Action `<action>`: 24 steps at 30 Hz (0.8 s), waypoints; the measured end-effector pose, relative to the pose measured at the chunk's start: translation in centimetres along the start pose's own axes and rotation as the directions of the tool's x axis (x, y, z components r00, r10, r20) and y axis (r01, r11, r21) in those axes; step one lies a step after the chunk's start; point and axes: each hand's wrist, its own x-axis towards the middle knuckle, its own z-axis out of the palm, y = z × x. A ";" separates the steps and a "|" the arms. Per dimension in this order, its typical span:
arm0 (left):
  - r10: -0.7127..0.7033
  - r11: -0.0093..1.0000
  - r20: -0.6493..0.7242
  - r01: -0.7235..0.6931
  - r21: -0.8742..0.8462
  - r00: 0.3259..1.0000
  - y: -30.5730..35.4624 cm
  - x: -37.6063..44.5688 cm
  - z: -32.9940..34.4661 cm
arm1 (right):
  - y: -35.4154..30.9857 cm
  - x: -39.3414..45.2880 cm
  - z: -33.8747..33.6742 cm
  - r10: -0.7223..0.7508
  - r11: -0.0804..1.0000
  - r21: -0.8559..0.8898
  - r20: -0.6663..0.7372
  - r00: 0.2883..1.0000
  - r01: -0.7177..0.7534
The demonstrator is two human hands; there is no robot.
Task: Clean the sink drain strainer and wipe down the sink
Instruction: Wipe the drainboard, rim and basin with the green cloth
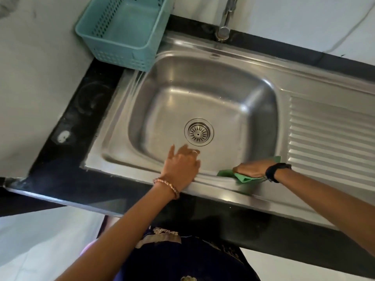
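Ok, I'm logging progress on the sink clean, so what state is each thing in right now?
drain strainer: seated in the drain.
sink: basin holds nothing but the strainer.
green cloth: pressed on the front rim.
right hand: closed on the green cloth.
left hand: open, holding nothing, resting over the front rim.
faucet: no water seen running.
teal basket: upright, nothing visible inside.
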 end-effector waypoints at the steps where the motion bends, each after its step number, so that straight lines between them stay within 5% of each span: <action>1: 0.000 1.000 0.041 -0.001 0.007 0.999 1.2 -0.2 0.7 | 0.1 0.0 -0.2 -0.003 0.999 -0.054 -0.011 1.000 0.002; 5: -0.079 0.994 0.004 0.078 0.081 0.997 3.0 -0.7 1.7 | -1.1 0.8 0.1 -0.011 1.000 0.018 -0.034 0.999 0.011; 10: -0.147 0.989 -0.043 0.147 0.004 0.988 3.2 -1.1 1.4 | -4.5 1.7 1.4 -0.334 0.927 0.223 0.136 0.933 0.300; 13: -0.180 0.984 -0.068 0.179 -0.017 0.981 3.4 -1.4 1.3 | -4.6 1.8 1.9 -0.371 0.918 0.202 0.135 0.919 0.341; 16: -0.187 0.982 -0.045 0.187 0.004 0.981 3.4 -1.3 1.3 | -2.4 1.5 0.7 -0.335 0.942 0.033 0.119 0.935 0.334; 18: -0.186 0.982 -0.029 0.186 0.010 0.982 3.3 -1.1 1.2 | 0.0 1.1 -0.7 -0.280 0.926 -0.231 0.111 0.953 0.299; 21: -0.129 0.990 0.038 0.126 0.071 0.991 3.4 -0.9 0.8 | 1.9 1.1 -2.4 -0.197 0.695 -0.689 0.092 0.976 0.206; 24: -0.143 0.988 0.170 0.151 -0.034 0.975 3.6 -0.2 0.1 | 1.8 1.7 -2.9 -0.148 0.509 -0.854 0.035 0.988 0.106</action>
